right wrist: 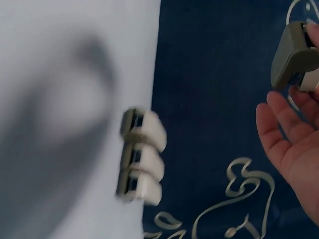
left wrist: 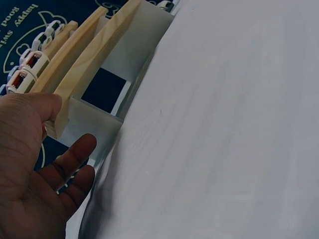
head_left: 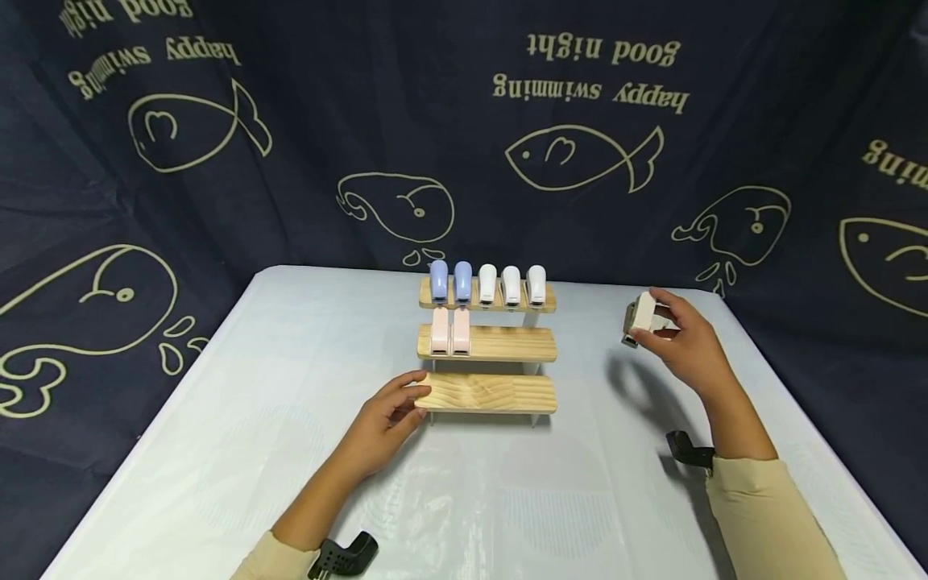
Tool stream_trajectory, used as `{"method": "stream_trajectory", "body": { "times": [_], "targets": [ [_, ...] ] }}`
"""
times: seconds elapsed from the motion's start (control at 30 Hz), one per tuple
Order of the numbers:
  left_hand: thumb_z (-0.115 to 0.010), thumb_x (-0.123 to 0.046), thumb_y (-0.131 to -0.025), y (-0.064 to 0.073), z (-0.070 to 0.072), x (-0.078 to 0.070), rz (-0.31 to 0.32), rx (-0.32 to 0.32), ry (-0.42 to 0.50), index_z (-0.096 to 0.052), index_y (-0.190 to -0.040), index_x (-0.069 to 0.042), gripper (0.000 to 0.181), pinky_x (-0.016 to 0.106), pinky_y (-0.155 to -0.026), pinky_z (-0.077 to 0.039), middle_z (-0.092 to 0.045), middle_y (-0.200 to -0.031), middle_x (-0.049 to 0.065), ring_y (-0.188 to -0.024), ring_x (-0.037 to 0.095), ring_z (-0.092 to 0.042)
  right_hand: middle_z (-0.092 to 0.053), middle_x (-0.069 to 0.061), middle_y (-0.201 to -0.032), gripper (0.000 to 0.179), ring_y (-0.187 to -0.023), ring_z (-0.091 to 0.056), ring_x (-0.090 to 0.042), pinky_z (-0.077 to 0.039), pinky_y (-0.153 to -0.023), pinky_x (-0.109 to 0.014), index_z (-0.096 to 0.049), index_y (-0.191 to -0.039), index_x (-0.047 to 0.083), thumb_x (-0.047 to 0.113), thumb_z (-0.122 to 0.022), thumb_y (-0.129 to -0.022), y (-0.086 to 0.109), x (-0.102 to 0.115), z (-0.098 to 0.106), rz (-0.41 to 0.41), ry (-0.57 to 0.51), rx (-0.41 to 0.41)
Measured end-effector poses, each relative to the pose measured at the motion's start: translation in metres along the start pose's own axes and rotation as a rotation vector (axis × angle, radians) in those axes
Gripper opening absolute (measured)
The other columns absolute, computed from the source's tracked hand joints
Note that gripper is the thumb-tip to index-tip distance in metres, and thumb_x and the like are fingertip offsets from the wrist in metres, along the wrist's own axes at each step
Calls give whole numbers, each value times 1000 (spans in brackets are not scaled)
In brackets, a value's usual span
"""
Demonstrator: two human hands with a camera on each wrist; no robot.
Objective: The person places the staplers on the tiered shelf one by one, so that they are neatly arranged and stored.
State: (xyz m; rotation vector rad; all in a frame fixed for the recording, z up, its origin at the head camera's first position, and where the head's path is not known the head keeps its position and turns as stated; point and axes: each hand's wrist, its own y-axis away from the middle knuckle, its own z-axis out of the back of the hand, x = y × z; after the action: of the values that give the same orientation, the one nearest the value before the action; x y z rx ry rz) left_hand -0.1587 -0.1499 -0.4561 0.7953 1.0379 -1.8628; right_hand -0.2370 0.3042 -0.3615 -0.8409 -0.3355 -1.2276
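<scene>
Colour fills the three-tier wooden rack point(head_left: 500, 395) in the head view: two blue staplers point(head_left: 438, 280) and three white staplers point(head_left: 511, 283) along the top tier point(head_left: 551, 300), two pink staplers point(head_left: 440, 330) at nine o'clock on the middle tier point(head_left: 513, 344). Out at three o'clock from the rack, the right hand point(head_left: 681, 338) pinches a cream-white stapler point(head_left: 644, 312), tilted and well clear of the wood! At eight o'clock, the left hand point(head_left: 387, 419) grips the end of the bottom tier point(head_left: 486, 387).

Over to the left wrist view, rack at eleven o'clock: thumb point(left wrist: 50, 107) on the wood, two fingers point(left wrist: 75, 154) reaching loose below. Here's the worry: too hard a push there could skid the pale side panels point(left wrist: 92, 124) and topple the staplers above.

Now the right wrist view, cream-white stapler at two o'clock, its grip partly out of frame. Towards seven, blurred, sit three more white staplers point(right wrist: 148, 160) by the table point(right wrist: 45, 30) edge, probably screened by the right hand in the head view. A low sweep could clip them, and a loosening pinch could drop the one in hand.
</scene>
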Motion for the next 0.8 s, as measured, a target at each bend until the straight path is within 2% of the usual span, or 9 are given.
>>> {"method": "stream_trajectory", "body": {
  "times": [0.23,0.5,0.67,0.8],
  "targets": [
    [-66,-12,-98,0,0,0,-15,-5,11,-64,-130,-7,33,30,-83,-55,-49,-147,4,-97,16,-61,-53,-15,-136,71,-114,-55,-22,-48,-82,-14,-42,-148,0,5,-77,-87,-1,33,-17,129,-33,4],
    [-67,-11,-97,0,0,0,-2,-7,3,-65,-129,-7,33,29,-83,-54,-49,-147,2,-97,15,-61,-57,-12,-130,71,-113,-58,-29,-50,-80,-21,-49,-144,2,3,-82,-81,1,71,-40,280,-30,54],
    [-67,-9,-96,0,0,0,-6,-6,3,-65,-129,-6,33,29,-82,-55,-49,-147,3,-96,16,-61,-57,-7,-134,73,-115,-58,-23,-54,-79,-28,-51,-143,4,4,-84,-78,3,89,-55,363,-51,95],
    [-67,-9,-96,0,-1,0,-8,-2,7,-64,-129,-6,33,30,-82,-55,-49,-147,3,-96,16,-61,-57,-3,-133,73,-115,-58,-20,-55,-79,-32,-51,-142,4,6,-85,-78,4,101,-66,392,-73,129]
  ]
}}
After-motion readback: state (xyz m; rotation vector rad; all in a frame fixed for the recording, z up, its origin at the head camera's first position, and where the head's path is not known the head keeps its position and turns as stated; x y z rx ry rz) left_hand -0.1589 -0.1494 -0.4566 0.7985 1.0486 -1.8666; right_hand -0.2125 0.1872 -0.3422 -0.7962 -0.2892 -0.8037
